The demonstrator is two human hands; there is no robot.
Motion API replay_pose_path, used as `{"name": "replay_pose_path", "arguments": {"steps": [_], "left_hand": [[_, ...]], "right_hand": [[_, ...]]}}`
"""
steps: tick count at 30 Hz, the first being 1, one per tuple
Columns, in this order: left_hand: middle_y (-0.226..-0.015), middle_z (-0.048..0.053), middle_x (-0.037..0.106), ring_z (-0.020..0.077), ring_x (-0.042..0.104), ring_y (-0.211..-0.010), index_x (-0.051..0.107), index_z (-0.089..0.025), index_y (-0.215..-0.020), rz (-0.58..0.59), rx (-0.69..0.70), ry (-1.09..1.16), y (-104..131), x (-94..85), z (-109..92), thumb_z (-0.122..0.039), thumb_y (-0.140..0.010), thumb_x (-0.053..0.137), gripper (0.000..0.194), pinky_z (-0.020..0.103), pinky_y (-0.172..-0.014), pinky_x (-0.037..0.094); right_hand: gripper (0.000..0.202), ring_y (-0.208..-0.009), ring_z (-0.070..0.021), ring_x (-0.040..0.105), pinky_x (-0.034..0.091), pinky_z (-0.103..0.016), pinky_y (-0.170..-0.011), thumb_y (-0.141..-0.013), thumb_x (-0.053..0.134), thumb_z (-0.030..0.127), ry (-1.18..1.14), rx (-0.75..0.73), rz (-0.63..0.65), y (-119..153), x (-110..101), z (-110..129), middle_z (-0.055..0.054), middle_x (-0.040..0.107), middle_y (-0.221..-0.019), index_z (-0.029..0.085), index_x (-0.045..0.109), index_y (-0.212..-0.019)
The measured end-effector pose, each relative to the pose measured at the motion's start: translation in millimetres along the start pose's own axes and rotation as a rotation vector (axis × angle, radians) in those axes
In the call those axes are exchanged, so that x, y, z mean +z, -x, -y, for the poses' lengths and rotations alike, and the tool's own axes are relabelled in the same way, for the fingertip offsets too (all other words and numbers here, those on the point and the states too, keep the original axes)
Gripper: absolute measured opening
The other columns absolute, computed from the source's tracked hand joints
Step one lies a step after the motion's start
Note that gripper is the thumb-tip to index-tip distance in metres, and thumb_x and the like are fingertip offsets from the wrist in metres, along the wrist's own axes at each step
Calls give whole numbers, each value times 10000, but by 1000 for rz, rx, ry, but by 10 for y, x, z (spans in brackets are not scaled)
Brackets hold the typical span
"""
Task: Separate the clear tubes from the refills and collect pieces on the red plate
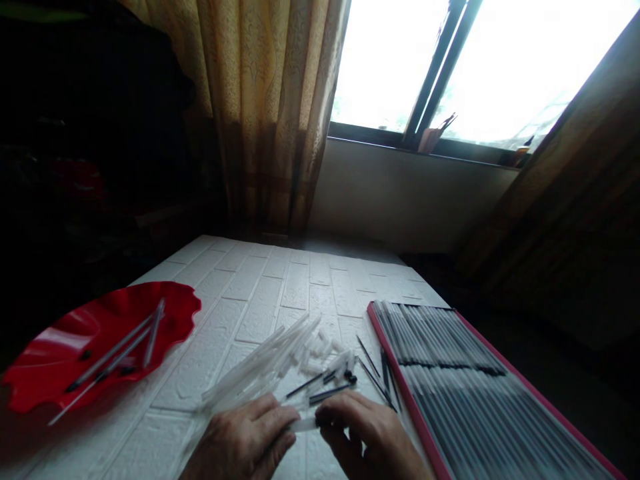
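Observation:
At the bottom centre, my left hand [245, 437] pinches one end of a short clear plastic piece [305, 425]. Facing it, my right hand [367, 430] has its fingers closed on a small black part at the other end of that piece. Just beyond my hands lie long clear tubes [260, 367], short clear pieces [320, 350] and black rods with small black caps [333, 393]. Thin dark refills [373, 377] lie beyond my right hand, beside a pink-edged tray [425, 427] packed with two rows of pens [440, 333].
A red wavy-edged dish [170, 293] at the left holds several pens and small black pieces. Everything lies on a white brick-patterned table [270, 267]. Behind stand a curtain [265, 100] and a window with a pink cup [429, 141] on its sill.

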State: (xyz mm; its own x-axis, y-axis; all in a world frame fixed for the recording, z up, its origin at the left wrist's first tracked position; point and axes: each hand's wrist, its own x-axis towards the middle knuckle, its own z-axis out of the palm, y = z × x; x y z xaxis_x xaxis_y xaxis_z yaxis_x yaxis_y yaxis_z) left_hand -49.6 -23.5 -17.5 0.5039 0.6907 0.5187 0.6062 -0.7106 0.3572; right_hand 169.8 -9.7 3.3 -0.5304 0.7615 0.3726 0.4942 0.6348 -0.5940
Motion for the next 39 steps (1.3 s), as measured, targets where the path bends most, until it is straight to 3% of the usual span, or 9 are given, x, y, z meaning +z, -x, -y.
{"name": "replay_pose_path", "arguments": {"steps": [6, 15, 19, 22, 24, 28, 32, 39], "left_hand": [[-820, 7, 687, 136, 692, -709, 596, -229, -1032, 21, -14, -16, -29, -35, -23, -220, -917, 459, 179, 161, -612, 540], [-819, 14, 686, 149, 690, -711, 585, -232, -1026, 78, 0, -39, -6, -37, -24, -215, -923, 447, 172, 182, -599, 535], [-826, 13, 683, 148, 689, -716, 580, -229, -1021, 82, -11, -18, -7, -41, -17, -214, -920, 460, 158, 182, -603, 536], [-838, 12, 685, 147, 689, -735, 573, -228, -1029, 71, -27, 9, -11, -48, -11, -211, -922, 469, 151, 182, -626, 538], [-843, 14, 685, 146, 688, -733, 573, -226, -1029, 67, -28, 14, -14, -52, -12, -209, -923, 468, 150, 180, -622, 536], [-822, 16, 681, 147, 687, -712, 579, -221, -1005, 52, -17, 4, -29, -55, -27, -210, -920, 466, 142, 177, -591, 531], [-837, 16, 685, 150, 689, -738, 583, -226, -1010, 79, -41, -9, -40, -56, -36, -202, -912, 479, 145, 180, -613, 533], [-835, 9, 685, 149, 690, -731, 596, -232, -1014, 123, -46, -13, 5, -12, -1, -205, -905, 492, 153, 183, -623, 536]], "right_hand": [[139, -716, -144, 669, 481, -185, -648, -865, 514, 167, 62, -6, 41, 16, 32, -77, -44, 702, -810, 196, 633, -932], [326, -537, -115, 597, 368, -190, -518, -941, 369, 261, 250, 34, 55, 33, 108, -75, -22, 632, -618, 193, 570, -693], [413, -519, -109, 600, 374, -182, -518, -975, 298, 322, 187, 72, 65, 45, 144, -102, -15, 628, -584, 195, 559, -681], [212, -576, -120, 629, 415, -183, -543, -922, 415, 341, 69, 81, 17, 44, 132, -97, -19, 677, -711, 203, 568, -876], [136, -599, -115, 640, 442, -181, -572, -857, 500, 273, -2, 81, 4, 39, 113, -88, -13, 687, -786, 211, 528, -974], [121, -648, -103, 645, 448, -162, -607, -827, 486, 130, 17, 26, 46, 29, 76, -93, 4, 676, -785, 224, 522, -893], [54, -614, -111, 625, 413, -171, -566, -869, 498, 193, 140, -10, 40, 36, 91, -128, 0, 662, -724, 213, 545, -850], [313, -527, -109, 605, 364, -180, -519, -948, 375, 278, 193, 30, 31, 49, 144, -136, -8, 644, -608, 202, 548, -699]]}}
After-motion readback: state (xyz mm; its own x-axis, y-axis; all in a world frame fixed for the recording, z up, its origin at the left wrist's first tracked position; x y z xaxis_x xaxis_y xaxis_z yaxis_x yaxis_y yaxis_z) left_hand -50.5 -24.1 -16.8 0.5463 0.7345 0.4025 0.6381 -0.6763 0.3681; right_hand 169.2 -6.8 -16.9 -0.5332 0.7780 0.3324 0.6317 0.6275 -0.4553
